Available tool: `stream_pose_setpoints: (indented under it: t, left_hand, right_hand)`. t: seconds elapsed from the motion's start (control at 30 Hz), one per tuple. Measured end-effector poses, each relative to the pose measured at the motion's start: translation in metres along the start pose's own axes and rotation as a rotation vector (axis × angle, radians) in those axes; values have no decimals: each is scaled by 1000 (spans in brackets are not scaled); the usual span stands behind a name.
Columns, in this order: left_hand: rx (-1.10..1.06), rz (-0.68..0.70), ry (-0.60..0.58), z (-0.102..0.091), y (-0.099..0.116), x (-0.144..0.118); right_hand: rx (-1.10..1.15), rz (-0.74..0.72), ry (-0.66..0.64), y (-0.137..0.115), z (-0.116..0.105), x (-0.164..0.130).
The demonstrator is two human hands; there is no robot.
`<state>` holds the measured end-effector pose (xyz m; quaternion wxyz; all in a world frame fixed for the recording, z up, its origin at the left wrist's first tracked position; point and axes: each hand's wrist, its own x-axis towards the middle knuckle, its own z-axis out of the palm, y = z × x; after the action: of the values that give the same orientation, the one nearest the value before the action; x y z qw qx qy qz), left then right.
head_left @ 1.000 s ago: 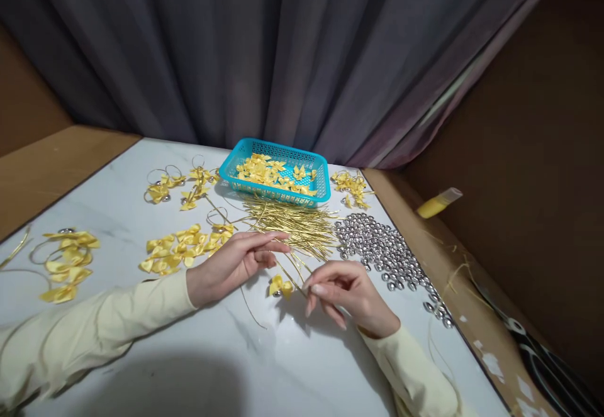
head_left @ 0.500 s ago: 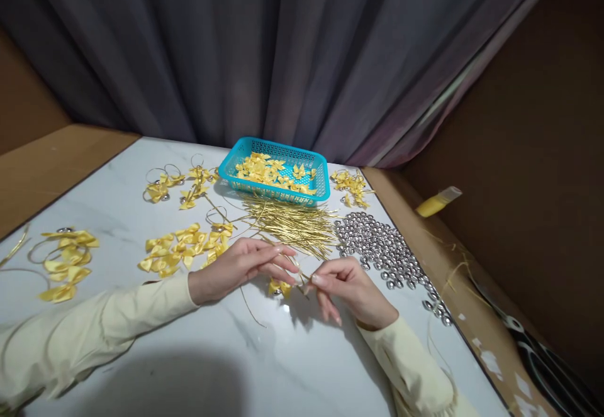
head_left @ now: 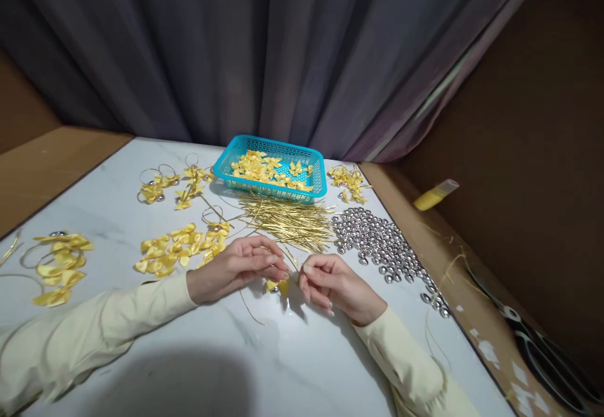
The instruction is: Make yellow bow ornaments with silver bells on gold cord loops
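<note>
My right hand pinches a gold twist tie between thumb and forefinger; the strip slants up and left towards my other hand. My left hand is beside it, palm down with fingers bent and drawn together. Whether anything is between those fingertips is hidden. Just under them shows a yellow ribbon bow with a small silver bell, partly covered by the hand. A loose thin gold strand trails out over the table below my left wrist.
A pile of gold twist ties lies before a blue basket of yellow bows. Silver bells spread at right. Bow clusters lie on the left side. Black-handled scissors and a yellow tube are at the right edge.
My hands have moved slightly apart, and the left fingers have come away from the twist tie's middle and curled closer. The right hand keeps its pinch. The view has shifted a little.
</note>
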<state>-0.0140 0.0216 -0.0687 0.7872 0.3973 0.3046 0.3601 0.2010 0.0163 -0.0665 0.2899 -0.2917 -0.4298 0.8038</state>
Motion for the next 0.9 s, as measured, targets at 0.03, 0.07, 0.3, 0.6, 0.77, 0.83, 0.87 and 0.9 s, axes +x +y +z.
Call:
stream_pose_setpoints:
  t: [0.03,0.07,0.3,0.6,0.77,0.83,0.87,0.9]
  left_hand:
    - [-5,-16,-27,0,0,0]
    - [-4,-29,-56,1,-1,0]
    - [56,-53,-174,3,-3,-2]
    - [127,-210,-348,-1,0,-3]
    - [199,-219,-400,-3,-6,0]
    - [246,-235,-441,-3,-9,0]
    - [272,-244,-461,-3,-10,0]
    - [297,-251,-478,-3,-11,0]
  right_hand:
    - [13,12,-11,1,0,0]
    - [23,21,-22,2,1,1]
    - [67,72,-134,0,0,0]
    - [89,136,-291,-1,2,-4]
    - [85,166,-401,6,0,-3]
    - [80,191,-412,9,1,-3]
    - [78,207,-421,11,1,-3]
    - [75,228,-432,12,1,-3]
